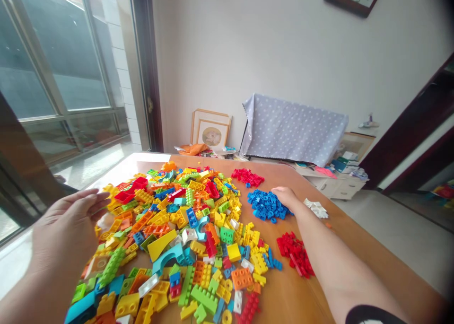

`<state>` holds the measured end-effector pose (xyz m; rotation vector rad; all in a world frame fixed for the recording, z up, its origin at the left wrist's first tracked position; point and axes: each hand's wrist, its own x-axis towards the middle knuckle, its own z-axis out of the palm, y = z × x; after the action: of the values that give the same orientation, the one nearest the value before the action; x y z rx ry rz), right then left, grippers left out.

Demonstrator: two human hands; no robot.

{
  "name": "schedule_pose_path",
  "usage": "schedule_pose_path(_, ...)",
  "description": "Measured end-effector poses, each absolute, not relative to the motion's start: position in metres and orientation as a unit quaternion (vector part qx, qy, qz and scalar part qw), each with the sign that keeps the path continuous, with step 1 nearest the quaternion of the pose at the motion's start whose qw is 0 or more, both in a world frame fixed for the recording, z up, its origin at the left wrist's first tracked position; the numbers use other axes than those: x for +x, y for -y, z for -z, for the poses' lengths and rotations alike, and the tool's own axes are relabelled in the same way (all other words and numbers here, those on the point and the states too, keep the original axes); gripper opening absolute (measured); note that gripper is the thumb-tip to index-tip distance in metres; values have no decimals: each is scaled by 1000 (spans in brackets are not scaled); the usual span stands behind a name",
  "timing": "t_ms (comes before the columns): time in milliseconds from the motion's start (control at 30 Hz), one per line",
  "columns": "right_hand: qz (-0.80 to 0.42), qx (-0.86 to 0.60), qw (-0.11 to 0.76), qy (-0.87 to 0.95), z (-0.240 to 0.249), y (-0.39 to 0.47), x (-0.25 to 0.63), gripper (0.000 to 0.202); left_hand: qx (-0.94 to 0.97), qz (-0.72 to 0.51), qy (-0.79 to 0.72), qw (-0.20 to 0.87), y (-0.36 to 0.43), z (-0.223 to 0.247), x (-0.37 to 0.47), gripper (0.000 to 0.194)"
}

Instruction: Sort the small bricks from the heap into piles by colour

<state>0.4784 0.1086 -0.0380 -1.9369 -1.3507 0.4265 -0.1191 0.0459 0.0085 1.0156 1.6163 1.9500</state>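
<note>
A large mixed pile of toy building bricks (191, 220) in yellow, orange, green, blue, red and white spreads over the wooden table. My left hand (67, 224) hovers at the pile's left edge, its fingers loosely bent and apart, with nothing visible in them. Close by it are a red brick (131, 190) and several yellow ones. My right hand (286, 197) reaches to the right side of a heap of blue bricks (267, 205). Its fingers are curled and partly hidden, so anything in them cannot be made out.
Separate heaps of small red bricks (247, 177), larger red bricks (295, 254) and white bricks (317, 208) lie on the wooden table (283, 295). Beyond it stand a cloth-covered object (294, 127), framed pictures (211, 130) and a white cabinet (336, 186). Windows (60, 54) are at left.
</note>
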Motion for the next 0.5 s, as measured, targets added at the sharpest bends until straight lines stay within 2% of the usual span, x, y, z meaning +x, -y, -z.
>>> schedule_pose_path(100, -151, -742, 391, 523, 32, -103, 473, 30, 314, -719, -559, 268, -41, 1, -111, 28)
schedule_pose_path(367, -117, -698, 482, 517, 22, -92, 438, 43, 364, -717, -531, 269, -37, 10, -128, 27)
schedule_pose_path(500, -185, -633, 556, 506, 15, -76, 395, 36, 370, -711, -532, 275, -36, 5, -137, 32)
